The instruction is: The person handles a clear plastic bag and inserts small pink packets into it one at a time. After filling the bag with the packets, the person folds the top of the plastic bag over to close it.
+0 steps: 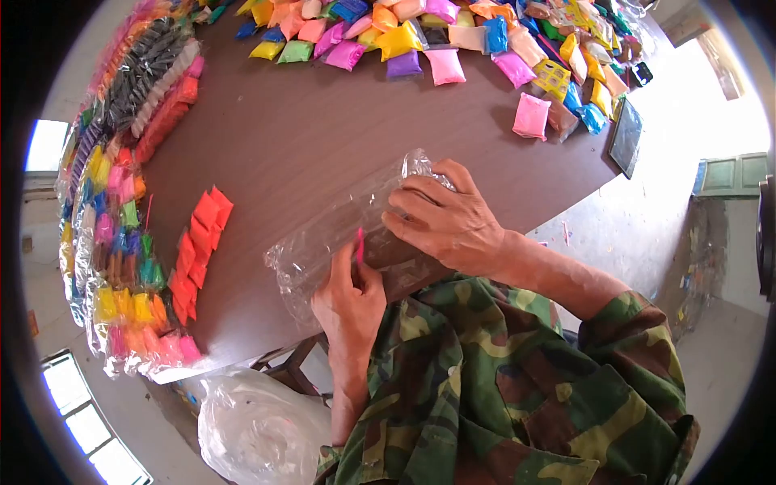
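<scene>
A long clear plastic bag (311, 249) lies across the brown table in front of me, crinkled at both ends. My right hand (453, 220) has its fingers curled over the bag's upper right part, gripping the film. At the bag's lower edge is my left hand (352, 303), thumb and fingers closed around a thin bright pink strip (360, 242) that sticks up between them. Left of the bag, a stack of flat orange-red packets (198, 250) lies in an overlapping row.
Many small coloured packets (400, 40) are heaped along the table's far side. Bagged rows of coloured packets (121, 218) line the left edge. A dark flat tablet-like object (626, 137) rests at the right edge. Below the table hangs a large translucent plastic bag (259, 428).
</scene>
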A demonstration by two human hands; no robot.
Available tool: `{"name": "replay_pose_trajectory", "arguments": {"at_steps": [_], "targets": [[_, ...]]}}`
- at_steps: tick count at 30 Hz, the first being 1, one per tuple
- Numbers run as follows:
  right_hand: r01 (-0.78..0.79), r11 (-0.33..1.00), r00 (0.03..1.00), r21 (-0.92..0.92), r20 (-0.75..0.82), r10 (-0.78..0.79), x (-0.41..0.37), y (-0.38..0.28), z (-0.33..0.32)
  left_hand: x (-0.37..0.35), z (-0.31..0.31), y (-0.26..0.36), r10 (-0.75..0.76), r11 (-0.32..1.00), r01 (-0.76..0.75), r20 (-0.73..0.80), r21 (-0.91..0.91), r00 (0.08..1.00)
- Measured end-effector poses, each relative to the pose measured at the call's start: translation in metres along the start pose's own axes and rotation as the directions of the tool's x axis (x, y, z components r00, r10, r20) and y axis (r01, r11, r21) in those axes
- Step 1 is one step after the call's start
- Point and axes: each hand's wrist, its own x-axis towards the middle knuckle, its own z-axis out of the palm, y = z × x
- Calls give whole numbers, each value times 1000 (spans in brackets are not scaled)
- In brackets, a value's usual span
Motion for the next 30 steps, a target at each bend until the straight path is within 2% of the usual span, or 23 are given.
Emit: {"name": "replay_pose_trajectory", "arguments": {"at_steps": [4,7,10,14,19,25,28,30], "targets": [[18,999,997,34,68,-20,8,-4,10,7,-1,4,69,997,-69,-6,46,998],[13,997,995,78,99,-21,9,-4,16,8,-2,3,-54,996,48,80,72,995],[-4,995,993,102,114,-8,8,-2,17,7,-7,2,-120,993,120,89,8,989],[-27,990,992,137,128,10,7,-1,20,-1,-13,-1,-92,995,92,-2,32,996],[-24,987,997,158,77,12,7,2,20,2,-5,10,31,998,-27,-77,58,997],[24,975,999,222,28,-31,2,4,22,-1,-7,-1,21,980,-7,-67,198,998],[29,965,1000,262,-4,-29,0,5,25,-3,-13,-6,-30,981,45,-81,191,996],[26,958,1000,285,-19,-21,1,7,26,-2,-20,4,-87,983,91,-34,160,996]]}}
